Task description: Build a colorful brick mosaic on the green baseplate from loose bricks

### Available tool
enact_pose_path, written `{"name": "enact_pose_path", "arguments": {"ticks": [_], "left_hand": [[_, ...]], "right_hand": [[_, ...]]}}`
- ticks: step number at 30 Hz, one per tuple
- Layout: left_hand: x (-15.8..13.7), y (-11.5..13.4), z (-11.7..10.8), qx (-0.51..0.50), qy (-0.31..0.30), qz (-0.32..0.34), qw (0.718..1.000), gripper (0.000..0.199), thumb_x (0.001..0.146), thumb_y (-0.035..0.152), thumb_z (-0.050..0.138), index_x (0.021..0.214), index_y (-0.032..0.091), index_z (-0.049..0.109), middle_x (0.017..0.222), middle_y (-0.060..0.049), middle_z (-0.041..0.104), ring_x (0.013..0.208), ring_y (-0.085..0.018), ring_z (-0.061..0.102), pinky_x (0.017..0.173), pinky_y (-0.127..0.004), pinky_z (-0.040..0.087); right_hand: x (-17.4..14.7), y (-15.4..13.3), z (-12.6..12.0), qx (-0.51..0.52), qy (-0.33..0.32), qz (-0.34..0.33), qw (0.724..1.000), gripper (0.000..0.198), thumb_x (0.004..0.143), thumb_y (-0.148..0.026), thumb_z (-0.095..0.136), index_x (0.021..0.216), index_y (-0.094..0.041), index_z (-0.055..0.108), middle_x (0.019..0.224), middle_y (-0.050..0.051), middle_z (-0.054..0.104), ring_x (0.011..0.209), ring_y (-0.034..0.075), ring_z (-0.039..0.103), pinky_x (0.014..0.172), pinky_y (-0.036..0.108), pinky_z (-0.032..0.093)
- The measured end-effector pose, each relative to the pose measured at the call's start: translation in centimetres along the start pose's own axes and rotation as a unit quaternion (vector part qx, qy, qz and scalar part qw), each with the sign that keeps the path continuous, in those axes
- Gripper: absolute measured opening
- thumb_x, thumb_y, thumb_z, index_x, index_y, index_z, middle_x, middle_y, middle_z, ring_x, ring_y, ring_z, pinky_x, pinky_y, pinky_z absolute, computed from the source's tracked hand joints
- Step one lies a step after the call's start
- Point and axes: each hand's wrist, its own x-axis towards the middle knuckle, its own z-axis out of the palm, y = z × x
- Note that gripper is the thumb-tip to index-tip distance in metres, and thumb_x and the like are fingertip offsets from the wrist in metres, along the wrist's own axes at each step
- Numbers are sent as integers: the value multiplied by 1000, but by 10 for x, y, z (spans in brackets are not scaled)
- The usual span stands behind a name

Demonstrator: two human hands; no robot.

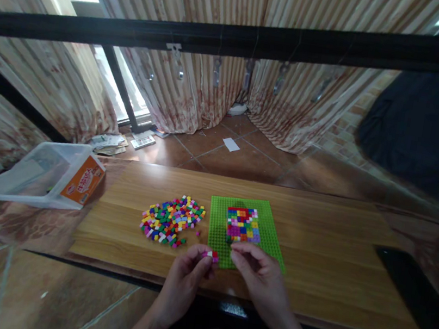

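Pinching is done by the left grip, head view: red, white and magenta toy bricks are held near the green studded baseplate. Right grip is poised by its brick mosaic; pinch contents can't be told. Loose brick pile is spread leftward on counter.

Loose bricks lie left of the baseplate.

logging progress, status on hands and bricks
Left hand pinching small bricks. Right hand over green studded baseplate, grip unclear. Multicoloured brick block on baseplate. Loose brick pile leftward.
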Motion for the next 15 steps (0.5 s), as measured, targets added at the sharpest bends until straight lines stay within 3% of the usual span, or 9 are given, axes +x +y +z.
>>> {"name": "enact_pose_path", "arguments": {"ticks": [7, 15], "left_hand": [[-8, 13, 9, 47, -29, 32, 998, 22, 87, 37, 56, 86, 15, 59, 69, 1, 57, 66, -11, 54, 64, -22, 44], [-13, 11, 13, 89, 1, 43, 995, 23, 88, 37, 54, 93, 17, 64, 78, -1, 63, 73, -12, 56, 69, -23, 45]], "right_hand": [[-12, -10, 13, 39, -70, 8, 997, 15, 79, -35, 67, 85, -22, 69, 82, 1, 69, 76, 14, 63, 70, 25, 50], [-16, -10, 12, -2, -50, -22, 998, 16, 83, -36, 62, 84, -21, 68, 81, 2, 68, 77, 15, 62, 72, 26, 50]]}}
